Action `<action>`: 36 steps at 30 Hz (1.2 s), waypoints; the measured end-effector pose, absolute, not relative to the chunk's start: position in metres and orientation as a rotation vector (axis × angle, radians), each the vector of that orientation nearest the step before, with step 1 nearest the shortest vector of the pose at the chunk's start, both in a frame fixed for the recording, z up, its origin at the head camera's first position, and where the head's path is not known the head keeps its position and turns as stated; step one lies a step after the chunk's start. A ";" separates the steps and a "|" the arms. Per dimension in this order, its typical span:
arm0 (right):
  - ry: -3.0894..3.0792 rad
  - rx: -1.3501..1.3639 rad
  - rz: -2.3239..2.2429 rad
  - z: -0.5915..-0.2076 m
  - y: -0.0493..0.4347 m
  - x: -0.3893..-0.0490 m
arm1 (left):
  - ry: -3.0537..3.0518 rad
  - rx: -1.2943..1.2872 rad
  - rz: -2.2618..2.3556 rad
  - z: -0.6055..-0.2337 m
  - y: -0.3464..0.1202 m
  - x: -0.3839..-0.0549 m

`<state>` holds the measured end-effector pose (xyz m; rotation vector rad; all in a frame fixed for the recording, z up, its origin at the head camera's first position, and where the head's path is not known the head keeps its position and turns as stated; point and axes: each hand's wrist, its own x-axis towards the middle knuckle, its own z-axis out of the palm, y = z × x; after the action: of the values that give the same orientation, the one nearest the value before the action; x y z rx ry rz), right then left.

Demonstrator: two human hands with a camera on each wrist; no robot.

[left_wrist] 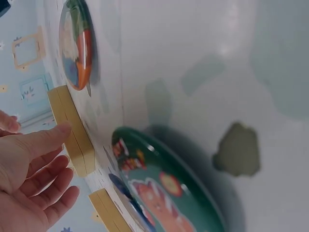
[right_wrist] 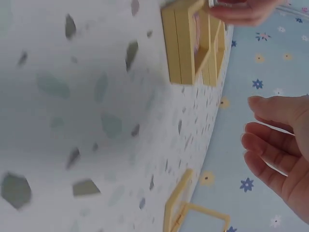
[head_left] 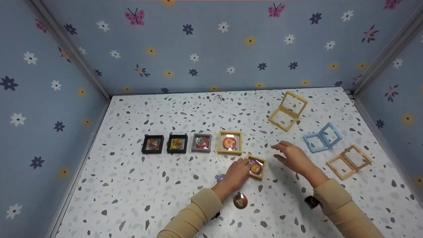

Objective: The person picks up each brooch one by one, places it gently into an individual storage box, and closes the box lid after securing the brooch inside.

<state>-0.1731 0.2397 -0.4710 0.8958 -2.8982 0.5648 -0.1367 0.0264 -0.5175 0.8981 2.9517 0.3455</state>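
Note:
A small yellow display frame (head_left: pixel 254 178), closed over a round purple badge (head_left: pixel 255 168), lies at the middle of the table. My left hand (head_left: pixel 236 173) touches its left side; in the left wrist view the thumb lies against the edge of this frame (left_wrist: pixel 79 140) and the other fingers are loosely extended. My right hand (head_left: pixel 294 157) hovers to the right of the frame, apart from it and holding nothing, fingers relaxed. Near my left wrist lies a round badge (head_left: pixel 240 201). A purple badge (head_left: pixel 220 178) is partly hidden by the left hand.
Left of centre runs a row of closed frames holding badges: two black ones, a grey one (head_left: pixel 201 151) and a larger yellow one (head_left: pixel 229 153). At right stand unfolded frames: yellow (head_left: pixel 288 109), light blue (head_left: pixel 326 144) and beige (head_left: pixel 346 158). Patterned panels (head_left: pixel 211 43) wall the table.

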 end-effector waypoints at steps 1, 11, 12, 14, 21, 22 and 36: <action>-2.898 0.882 0.568 -0.469 0.242 -0.176 | 2.944 0.904 0.334 -0.518 0.026 -0.136; -2.887 0.788 0.502 -0.451 0.263 -0.215 | 2.953 1.039 0.214 -0.520 0.028 -0.137; -2.886 0.771 0.499 -0.449 0.265 -0.219 | 2.936 1.031 0.227 -0.520 0.028 -0.137; -2.888 0.732 0.492 -0.447 0.268 -0.226 | 2.906 1.020 0.247 -0.520 0.029 -0.138; -2.891 0.567 0.488 -0.442 0.282 -0.252 | 2.887 1.079 0.207 -0.520 0.032 -0.138; -2.893 0.541 0.486 -0.442 0.283 -0.255 | 2.892 1.091 0.194 -0.520 0.032 -0.138; -2.899 0.184 0.498 -0.443 0.302 -0.288 | 2.929 1.183 0.045 -0.521 0.040 -0.137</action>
<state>-0.2881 0.3025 -0.4427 0.1844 -2.8993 0.4976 -0.1366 0.0398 -0.5215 1.1832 2.9287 0.0453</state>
